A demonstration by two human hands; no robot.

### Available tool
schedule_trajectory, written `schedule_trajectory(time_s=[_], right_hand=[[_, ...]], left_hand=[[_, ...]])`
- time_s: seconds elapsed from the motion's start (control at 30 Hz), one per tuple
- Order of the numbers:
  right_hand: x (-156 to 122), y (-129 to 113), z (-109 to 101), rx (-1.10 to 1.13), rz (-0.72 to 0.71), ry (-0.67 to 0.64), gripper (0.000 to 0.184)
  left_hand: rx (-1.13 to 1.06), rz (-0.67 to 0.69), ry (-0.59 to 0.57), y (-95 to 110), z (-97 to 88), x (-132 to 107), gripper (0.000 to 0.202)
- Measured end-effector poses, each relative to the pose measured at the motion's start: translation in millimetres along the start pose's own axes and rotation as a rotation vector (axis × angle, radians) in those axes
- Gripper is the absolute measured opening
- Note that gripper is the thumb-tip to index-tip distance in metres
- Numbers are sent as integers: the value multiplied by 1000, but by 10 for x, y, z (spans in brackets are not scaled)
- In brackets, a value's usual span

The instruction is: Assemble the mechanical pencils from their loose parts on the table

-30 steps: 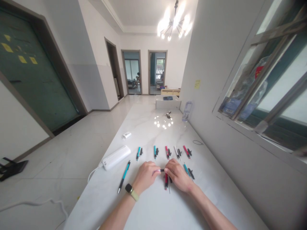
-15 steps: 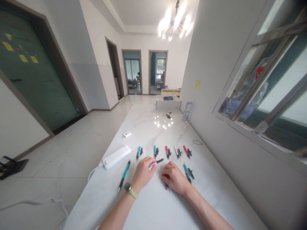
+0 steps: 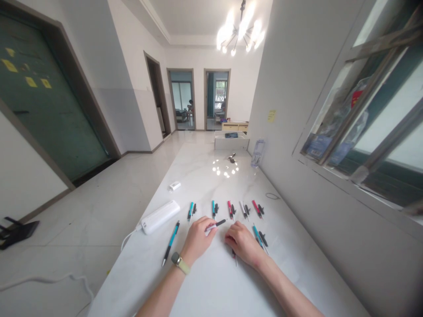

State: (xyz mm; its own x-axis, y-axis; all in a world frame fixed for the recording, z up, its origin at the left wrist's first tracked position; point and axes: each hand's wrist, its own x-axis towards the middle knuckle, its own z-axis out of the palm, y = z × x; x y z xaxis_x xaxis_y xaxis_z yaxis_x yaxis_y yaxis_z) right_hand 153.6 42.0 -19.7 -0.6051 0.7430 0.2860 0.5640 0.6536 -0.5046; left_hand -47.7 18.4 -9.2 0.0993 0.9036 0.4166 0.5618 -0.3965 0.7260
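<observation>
A white pen (image 3: 220, 223) with a black grip is pinched between the thumb and fingers of my left hand (image 3: 197, 237), its tip pointing right. My right hand (image 3: 243, 242) is curled low over the table on a set of red and black pen parts (image 3: 234, 254); a thin refill (image 3: 236, 262) pokes out below it, and the rest is hidden by the palm. Beyond the hands, taken-apart pens in blue, red (image 3: 230, 207) and white lie in a row. A blue pen set (image 3: 256, 233) lies right of my right hand, and a whole blue pen (image 3: 171, 243) left of my left wrist.
A white power strip (image 3: 161, 216) with a cable and a white charger (image 3: 175, 186) lie along the table's left side. Farther off are keys (image 3: 232, 158), a clear bottle (image 3: 257, 152), a loop of cord (image 3: 272, 196) and a white box (image 3: 228, 143) bearing a phone. A wall borders the right.
My right hand has shifted slightly right, and the red and black pen parts beneath it have moved with it. My left hand keeps the white pen in the same place.
</observation>
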Motion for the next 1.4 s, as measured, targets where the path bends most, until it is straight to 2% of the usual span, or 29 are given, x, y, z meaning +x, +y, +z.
schedule_trajectory(time_s=[0.2,0.33,0.53,0.77,1.0,1.27,1.4], right_hand=[[3,65,-97,181,170,196,17],[-1,70,-131,288,193,291,15],[-5,-17,-107,318,172,269,14],[-2,14,-137,324,203,342,15],[-8,-18,-115,318,179,277,14],[-13,11,-135,327,187,330,12],[-21,-26,-147,316,176,307,12]], left_hand=[[4,5,-15,-14,5,-4,15],[6,5,-38,-19,19,-16,14],[8,9,-72,10,10,-19,12],[-5,2,-103,17,12,-20,13],[-3,9,-124,20,6,-21,12],[-14,3,-131,27,-2,-19,14],[-14,5,-132,35,-6,-20,13]])
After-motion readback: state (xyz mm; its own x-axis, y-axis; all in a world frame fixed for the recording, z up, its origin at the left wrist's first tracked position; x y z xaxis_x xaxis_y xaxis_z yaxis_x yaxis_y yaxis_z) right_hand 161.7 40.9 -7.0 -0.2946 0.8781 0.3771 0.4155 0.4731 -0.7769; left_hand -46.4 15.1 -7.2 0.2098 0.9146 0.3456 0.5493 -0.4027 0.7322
